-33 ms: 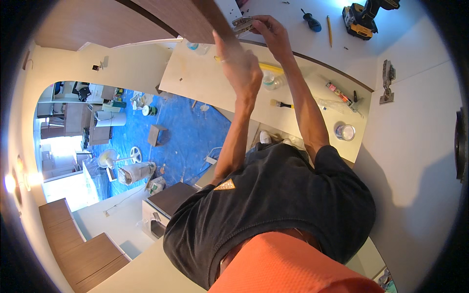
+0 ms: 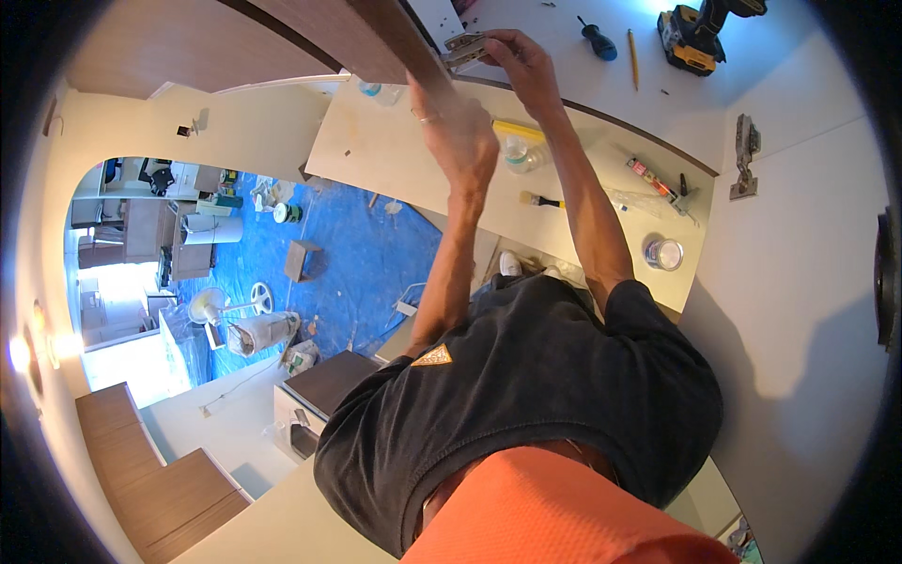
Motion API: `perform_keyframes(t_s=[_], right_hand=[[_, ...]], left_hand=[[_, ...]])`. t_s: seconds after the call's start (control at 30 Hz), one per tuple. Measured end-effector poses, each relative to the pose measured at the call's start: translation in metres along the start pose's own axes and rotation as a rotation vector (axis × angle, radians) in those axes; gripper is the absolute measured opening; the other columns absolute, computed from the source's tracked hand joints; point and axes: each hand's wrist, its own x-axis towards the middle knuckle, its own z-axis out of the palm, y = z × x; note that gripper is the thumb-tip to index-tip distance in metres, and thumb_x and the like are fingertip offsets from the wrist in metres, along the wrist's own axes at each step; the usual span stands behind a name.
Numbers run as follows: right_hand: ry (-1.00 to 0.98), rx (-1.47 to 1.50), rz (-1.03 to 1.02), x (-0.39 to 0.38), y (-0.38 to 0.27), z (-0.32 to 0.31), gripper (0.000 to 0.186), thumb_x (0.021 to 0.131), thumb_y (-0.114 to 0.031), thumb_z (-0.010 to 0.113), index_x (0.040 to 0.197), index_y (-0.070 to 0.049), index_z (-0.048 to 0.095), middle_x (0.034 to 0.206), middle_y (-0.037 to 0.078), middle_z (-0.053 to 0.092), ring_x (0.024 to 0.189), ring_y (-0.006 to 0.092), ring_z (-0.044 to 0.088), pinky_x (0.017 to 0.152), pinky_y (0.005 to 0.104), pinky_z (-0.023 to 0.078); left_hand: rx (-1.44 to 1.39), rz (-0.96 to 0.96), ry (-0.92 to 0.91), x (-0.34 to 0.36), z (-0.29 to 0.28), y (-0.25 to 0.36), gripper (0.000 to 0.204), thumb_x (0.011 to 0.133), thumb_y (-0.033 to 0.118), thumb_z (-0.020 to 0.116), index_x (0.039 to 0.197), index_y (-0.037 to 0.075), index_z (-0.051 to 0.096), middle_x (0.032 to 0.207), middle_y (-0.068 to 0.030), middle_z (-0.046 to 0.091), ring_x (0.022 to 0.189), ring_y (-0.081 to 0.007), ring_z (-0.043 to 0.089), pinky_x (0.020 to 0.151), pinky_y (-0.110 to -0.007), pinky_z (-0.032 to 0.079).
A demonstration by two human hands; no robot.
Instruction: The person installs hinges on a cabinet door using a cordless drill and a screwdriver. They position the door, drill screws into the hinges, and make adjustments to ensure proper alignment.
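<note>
With its fingers bent closed, my right hand [image 2: 528, 70] pinches a metal cabinet hinge [image 2: 464, 54] beside the cabinet frame at the top. A brown cabinet door [image 2: 381, 42] hangs just left of the hinge. Against the door's lower edge is my left hand [image 2: 460, 146], a ring on one finger. Motion blurs this hand, and the door covers some of its fingertips, so its grip is unclear. Inside the cabinet, right of my right hand, lie a blue-handled screwdriver [image 2: 598, 42] and a yellow pencil [image 2: 633, 61].
A cordless drill [image 2: 691, 42] stands at the cabinet's right. Another hinge [image 2: 745, 158] is fixed to the white panel. Below my arms, the counter [image 2: 376, 141] bears a clear jar [image 2: 520, 156], a brush [image 2: 542, 200], a tube [image 2: 655, 180] and a tin [image 2: 663, 254]. Blue sheeting [image 2: 357, 254] covers the floor.
The door's lower edge has shifted slightly right and down, and my left hand has moved a little with it. My right hand stays at the hinge.
</note>
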Motion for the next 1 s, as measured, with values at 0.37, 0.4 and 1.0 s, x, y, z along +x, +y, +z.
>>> perform_keyframes(t_s=[0.37,0.4,1.0], right_hand=[[0.022,0.205,0.004,0.028,0.013,0.0,0.038,0.098,-0.029,0.065,0.118,0.002,0.067,0.102,0.01,0.072,0.091,0.0153,0.069,0.088,0.03,0.056],[0.047,0.213,0.055,0.033,0.014,0.004,0.039,0.098,-0.03,0.065,0.119,0.002,0.067,0.103,0.01,0.072,0.091,0.0153,0.069,0.088,0.0301,0.056],[-0.053,0.398,0.156,0.059,0.027,0.015,0.034,0.1,-0.024,0.061,0.126,-0.001,0.063,0.114,0.009,0.069,0.103,0.0177,0.066,0.097,0.0358,0.054]], left_hand=[[-0.188,-0.1,0.0,0.011,-0.025,-0.024,0.048,0.084,0.002,0.068,0.125,-0.002,0.044,0.111,-0.0106,0.056,0.1,-0.0188,0.058,0.089,-0.033,0.049],[-0.2,-0.122,-0.022,0.012,-0.03,-0.025,0.048,0.084,0.002,0.068,0.125,-0.002,0.045,0.111,-0.0103,0.056,0.1,-0.0186,0.058,0.088,-0.033,0.049],[-0.16,-0.131,-0.079,0.034,-0.067,-0.033,0.027,0.078,0.009,0.071,0.102,-0.001,0.063,0.095,-0.0057,0.063,0.089,-0.0163,0.059,0.08,-0.033,0.049]])
